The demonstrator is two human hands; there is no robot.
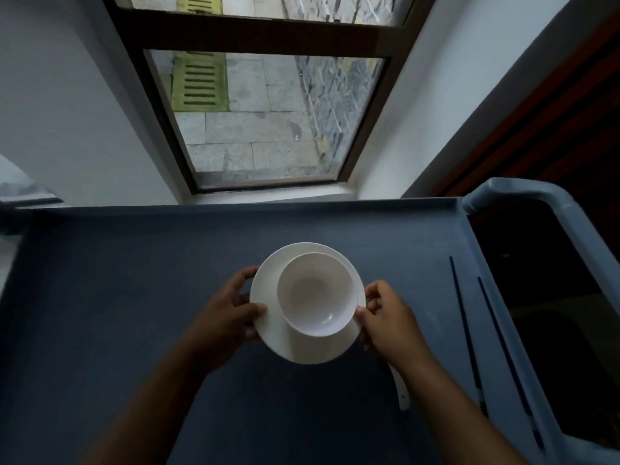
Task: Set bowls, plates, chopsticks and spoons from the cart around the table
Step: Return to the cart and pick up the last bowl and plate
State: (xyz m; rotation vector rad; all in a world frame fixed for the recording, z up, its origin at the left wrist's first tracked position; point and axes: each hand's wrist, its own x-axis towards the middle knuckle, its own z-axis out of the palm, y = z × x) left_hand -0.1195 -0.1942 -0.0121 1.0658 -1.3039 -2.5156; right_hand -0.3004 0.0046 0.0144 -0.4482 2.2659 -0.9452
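Observation:
A white bowl (317, 293) sits on a white plate (302, 347) above the middle of the blue cart tray (134, 280). My left hand (228, 307) grips the plate's left rim, thumb on top. My right hand (385, 317) grips its right rim the same way. Two dark chopsticks (469, 337) lie lengthwise along the tray's right side. The handle of a white spoon (401, 389) shows from under my right forearm; its bowl end is hidden.
The cart's pale blue handle (523, 189) curves at the right. A dark-framed window (268, 112) and white walls stand just beyond the tray's far edge. Dark floor lies to the right of the cart.

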